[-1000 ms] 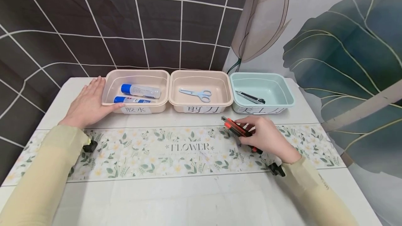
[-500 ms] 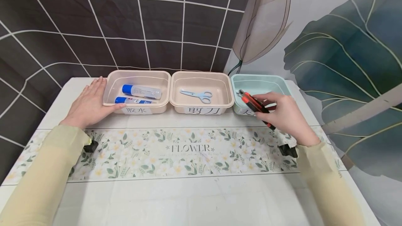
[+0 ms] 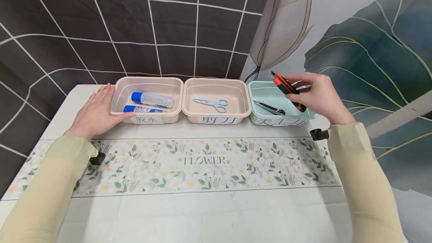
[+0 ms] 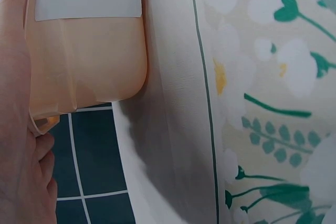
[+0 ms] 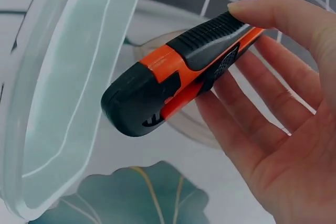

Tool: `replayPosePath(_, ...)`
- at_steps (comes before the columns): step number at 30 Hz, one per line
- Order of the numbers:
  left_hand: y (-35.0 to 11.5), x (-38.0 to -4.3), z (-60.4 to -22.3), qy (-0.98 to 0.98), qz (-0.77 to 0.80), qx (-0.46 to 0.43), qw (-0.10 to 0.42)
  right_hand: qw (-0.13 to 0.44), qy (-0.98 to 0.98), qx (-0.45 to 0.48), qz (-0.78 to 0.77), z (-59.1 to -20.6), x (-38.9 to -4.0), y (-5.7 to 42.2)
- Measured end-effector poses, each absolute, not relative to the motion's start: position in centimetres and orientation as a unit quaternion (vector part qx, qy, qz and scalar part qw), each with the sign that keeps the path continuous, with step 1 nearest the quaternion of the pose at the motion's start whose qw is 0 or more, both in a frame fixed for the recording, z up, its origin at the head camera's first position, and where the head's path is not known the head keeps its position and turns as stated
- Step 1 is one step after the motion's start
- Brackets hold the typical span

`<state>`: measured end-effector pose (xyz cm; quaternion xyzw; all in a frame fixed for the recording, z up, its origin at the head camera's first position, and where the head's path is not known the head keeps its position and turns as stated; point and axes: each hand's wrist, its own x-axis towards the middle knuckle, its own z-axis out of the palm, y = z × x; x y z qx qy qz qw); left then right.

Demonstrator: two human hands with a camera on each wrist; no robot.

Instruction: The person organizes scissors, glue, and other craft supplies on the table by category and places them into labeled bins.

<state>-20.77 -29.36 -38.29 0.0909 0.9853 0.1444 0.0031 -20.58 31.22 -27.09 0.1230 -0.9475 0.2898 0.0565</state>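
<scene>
Head view: the right hand point(image 3: 318, 95) has its grip closed round an orange and black utility knife point(image 3: 288, 90), pinched between thumb and fingers and held tilted in the air above the light blue bin point(image 3: 303, 112). A second, dark knife point(image 3: 269, 107) lies inside that bin. The left hand point(image 3: 96, 112) lies flat with straight fingers on the counter point(image 3: 202, 213), touching the side of the beige bin point(image 3: 148, 117) that holds two glue sticks point(image 3: 152, 98). Scissors point(image 3: 210, 102) lie in the middle bin point(image 3: 216, 114).
</scene>
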Motion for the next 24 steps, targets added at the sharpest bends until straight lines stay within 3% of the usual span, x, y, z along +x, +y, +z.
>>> replayPosePath(11, -29.4, -20.8, -38.5, 0.985, 0.145, 0.09, 0.002, 0.014, -0.948, 0.09, 0.304, -29.0, -24.7, 32.5)
replayPosePath(24, -29.4, -20.7, -38.3, 0.986, 0.138, 0.093, 0.007, -0.049, -0.956, 0.082, 0.276, -34.2, -27.5, 32.8)
